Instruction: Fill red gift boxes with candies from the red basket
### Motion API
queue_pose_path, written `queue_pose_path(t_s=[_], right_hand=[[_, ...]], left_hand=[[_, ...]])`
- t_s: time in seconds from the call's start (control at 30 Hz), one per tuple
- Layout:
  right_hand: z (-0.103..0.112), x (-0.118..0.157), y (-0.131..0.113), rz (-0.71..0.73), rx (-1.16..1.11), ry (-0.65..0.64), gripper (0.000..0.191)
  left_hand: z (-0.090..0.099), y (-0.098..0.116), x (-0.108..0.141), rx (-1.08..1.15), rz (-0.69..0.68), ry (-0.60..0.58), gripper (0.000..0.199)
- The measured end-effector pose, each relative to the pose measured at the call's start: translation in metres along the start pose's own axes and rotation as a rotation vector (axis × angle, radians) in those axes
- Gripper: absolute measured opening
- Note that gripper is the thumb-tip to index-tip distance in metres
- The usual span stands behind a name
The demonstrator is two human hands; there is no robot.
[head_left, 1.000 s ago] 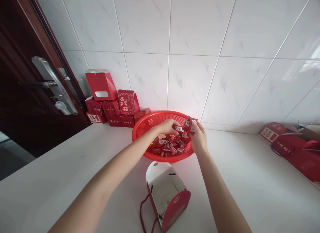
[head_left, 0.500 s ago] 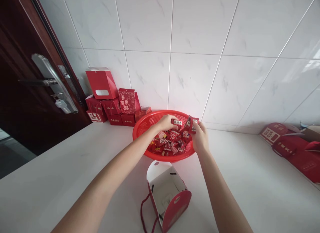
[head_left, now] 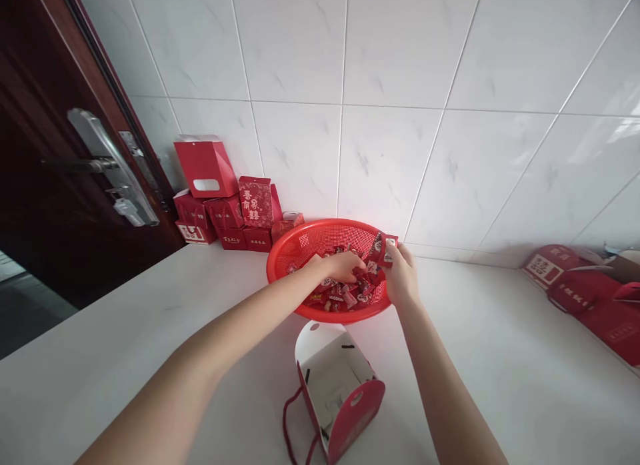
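Note:
A red perforated plastic basket (head_left: 295,249) holds a heap of red-wrapped candies (head_left: 336,293). Inside it, my left hand (head_left: 343,266) reaches down into the heap with fingers bent together; what lies under its fingertips is hidden. At the basket's right rim, my right hand (head_left: 402,273) is closed around red-wrapped candies (head_left: 388,249), which stick up above its fingers. In front of the basket stands an open red carton box (head_left: 357,418) with a white inside, rounded flaps and a red cord handle (head_left: 286,425). No candy shows in the box.
Several folded red gift boxes (head_left: 257,205) are stacked against the tiled wall (head_left: 390,65) at the left. More red boxes (head_left: 600,305) lie at the right edge of the white countertop (head_left: 240,378). A dark red door (head_left: 45,118) with a metal handle stands at far left.
My left hand has lowered into the candies and shifted slightly right; the labelled candy that showed in its fingers is no longer visible there. My right hand keeps its place and its candies.

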State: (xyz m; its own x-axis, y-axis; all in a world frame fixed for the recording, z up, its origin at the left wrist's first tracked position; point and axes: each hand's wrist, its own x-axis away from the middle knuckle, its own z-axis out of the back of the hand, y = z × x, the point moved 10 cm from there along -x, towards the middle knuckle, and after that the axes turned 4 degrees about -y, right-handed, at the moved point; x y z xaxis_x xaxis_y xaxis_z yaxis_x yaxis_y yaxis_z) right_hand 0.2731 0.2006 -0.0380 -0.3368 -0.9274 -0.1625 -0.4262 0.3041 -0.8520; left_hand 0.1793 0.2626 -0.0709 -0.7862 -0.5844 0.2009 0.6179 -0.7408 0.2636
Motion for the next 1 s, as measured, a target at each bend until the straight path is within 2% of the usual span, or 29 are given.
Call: queue_pose_path(t_s=[0.17, 0.3, 0.53, 0.67, 0.77, 0.87, 1.0], right_hand=[[0.0, 0.0, 0.0, 0.018, 0.003, -0.005, 0.026], [0.0, -0.001, 0.001, 0.009, -0.002, 0.0, 0.027], [-0.002, 0.0, 0.0, -0.017, 0.012, -0.006, 0.028], [-0.002, 0.001, 0.001, -0.026, -0.008, 0.005, 0.027], [-0.002, 0.0, 0.002, -0.022, -0.015, -0.002, 0.027], [-0.001, 0.0, 0.002, -0.012, 0.002, -0.01, 0.028], [0.001, 0.0, 0.005, -0.029, 0.014, -0.011, 0.028]], left_hand=[[-0.016, 0.014, -0.006, -0.096, -0.035, -0.075, 0.035], [-0.014, 0.015, -0.006, -0.135, -0.003, -0.066, 0.025], [0.008, -0.019, -0.001, -0.138, 0.22, 0.038, 0.024], [0.017, -0.034, 0.006, -0.102, 0.279, 0.069, 0.018], [0.017, -0.034, 0.008, -0.054, 0.248, 0.045, 0.015], [0.007, -0.02, 0.005, 0.007, 0.136, -0.029, 0.011], [-0.017, 0.01, 0.0, 0.048, -0.024, -0.151, 0.029]])
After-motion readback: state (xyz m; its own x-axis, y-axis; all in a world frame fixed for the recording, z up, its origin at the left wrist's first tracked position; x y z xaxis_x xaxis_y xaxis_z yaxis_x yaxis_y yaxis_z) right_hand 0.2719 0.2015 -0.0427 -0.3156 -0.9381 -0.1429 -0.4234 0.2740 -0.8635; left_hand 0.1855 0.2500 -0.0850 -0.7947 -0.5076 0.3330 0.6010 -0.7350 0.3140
